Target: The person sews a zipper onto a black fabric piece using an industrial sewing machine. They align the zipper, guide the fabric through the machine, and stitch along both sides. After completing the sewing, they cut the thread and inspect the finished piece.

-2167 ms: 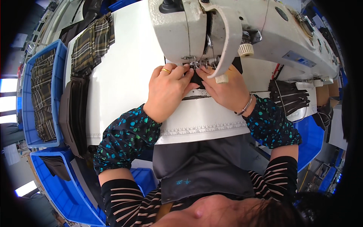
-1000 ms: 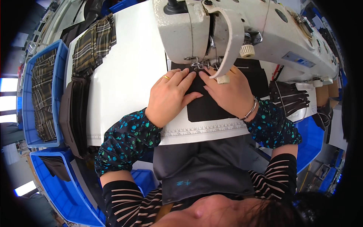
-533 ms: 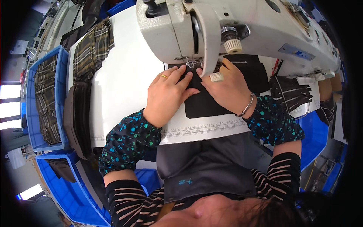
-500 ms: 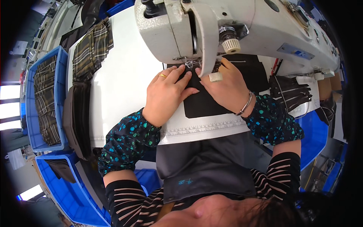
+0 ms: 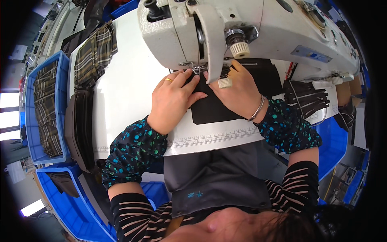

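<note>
A piece of black fabric [image 5: 213, 108] lies flat under the presser foot [image 5: 196, 69] of a white sewing machine [image 5: 169, 44]. My left hand [image 5: 171, 101], with a gold ring on one finger, rests on the fabric's left part. Its fingers stretch toward the foot and the thumb points right. On the other side of the foot, my right hand [image 5: 240, 90] presses on the fabric with its fingers extended. The machine's lever and knob partly cover those fingers. A metal zip strip [image 5: 246, 64] shows on the fabric's far part.
Folded plaid cloth [image 5: 94, 56] and a stack of dark pieces [image 5: 82, 125] lie at the table's left. Beside them stands a blue bin [image 5: 62, 109] with plaid cloth. Several dark zip strips [image 5: 308, 97] lie right. A ruler strip [image 5: 213, 134] runs along the front edge.
The whole view has shifted slightly, so everything appears a little farther left. Both hands keep nearly the same place on the fabric beside the presser foot.
</note>
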`<action>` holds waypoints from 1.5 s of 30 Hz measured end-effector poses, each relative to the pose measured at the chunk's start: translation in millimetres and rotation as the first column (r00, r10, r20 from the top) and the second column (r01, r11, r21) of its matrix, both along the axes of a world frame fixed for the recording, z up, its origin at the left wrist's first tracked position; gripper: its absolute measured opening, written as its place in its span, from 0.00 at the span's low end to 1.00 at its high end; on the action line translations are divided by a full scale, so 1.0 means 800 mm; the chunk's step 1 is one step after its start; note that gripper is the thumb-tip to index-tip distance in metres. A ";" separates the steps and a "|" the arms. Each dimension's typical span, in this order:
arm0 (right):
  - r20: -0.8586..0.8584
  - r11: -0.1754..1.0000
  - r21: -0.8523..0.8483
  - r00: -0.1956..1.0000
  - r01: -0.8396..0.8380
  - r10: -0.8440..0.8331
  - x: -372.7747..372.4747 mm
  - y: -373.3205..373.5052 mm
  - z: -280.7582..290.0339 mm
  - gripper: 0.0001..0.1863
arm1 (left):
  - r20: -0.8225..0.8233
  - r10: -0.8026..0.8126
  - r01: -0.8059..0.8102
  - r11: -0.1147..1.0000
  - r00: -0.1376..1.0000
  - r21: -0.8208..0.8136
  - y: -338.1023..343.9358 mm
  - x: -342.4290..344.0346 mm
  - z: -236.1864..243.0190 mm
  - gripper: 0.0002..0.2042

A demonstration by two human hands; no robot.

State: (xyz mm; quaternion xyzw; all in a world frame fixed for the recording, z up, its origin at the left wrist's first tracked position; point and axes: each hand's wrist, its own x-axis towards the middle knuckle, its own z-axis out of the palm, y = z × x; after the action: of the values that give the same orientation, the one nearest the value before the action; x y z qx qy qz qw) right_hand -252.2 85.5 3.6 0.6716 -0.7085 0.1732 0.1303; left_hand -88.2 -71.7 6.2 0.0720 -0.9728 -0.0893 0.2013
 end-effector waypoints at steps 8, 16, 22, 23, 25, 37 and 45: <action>0.087 0.993 -0.117 0.996 -0.012 0.022 -0.015 -0.001 0.026 0.07 | 0.000 -0.004 0.004 1.000 1.000 -0.007 -0.001 -0.002 -0.001 0.23; 0.321 0.923 -0.334 0.944 0.192 -0.081 -0.060 0.007 0.044 0.15 | -0.048 -0.018 0.017 0.999 0.999 -0.030 -0.002 -0.004 0.002 0.23; 0.358 0.927 -0.348 0.934 0.144 -0.011 -0.058 0.005 0.045 0.16 | -0.017 0.007 -0.008 0.998 1.000 -0.057 -0.002 -0.003 0.003 0.21; 0.350 0.928 -0.347 0.937 0.137 -0.008 -0.060 0.008 0.046 0.17 | 0.009 0.008 -0.007 0.999 1.000 -0.053 0.000 -0.004 0.008 0.20; 0.413 0.946 -0.300 0.911 0.126 0.009 -0.061 0.011 0.045 0.14 | 0.035 -0.003 0.004 0.999 0.999 -0.048 0.000 -0.004 0.011 0.19; 0.447 0.920 -0.385 0.887 0.072 0.118 -0.069 0.008 0.036 0.14 | 0.028 -0.002 0.004 0.996 1.000 -0.092 0.002 -0.009 0.011 0.20; 0.330 0.870 -0.474 0.943 0.133 0.035 -0.067 0.003 0.032 0.15 | 0.029 -0.004 0.007 0.996 1.000 -0.090 0.003 -0.008 0.012 0.20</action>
State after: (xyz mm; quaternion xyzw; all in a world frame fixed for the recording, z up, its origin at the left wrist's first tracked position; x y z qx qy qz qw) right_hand -305.5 87.7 29.3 0.5596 -0.6700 0.4531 0.1807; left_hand -94.8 -69.4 15.5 0.0613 -0.9788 -0.0447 0.1900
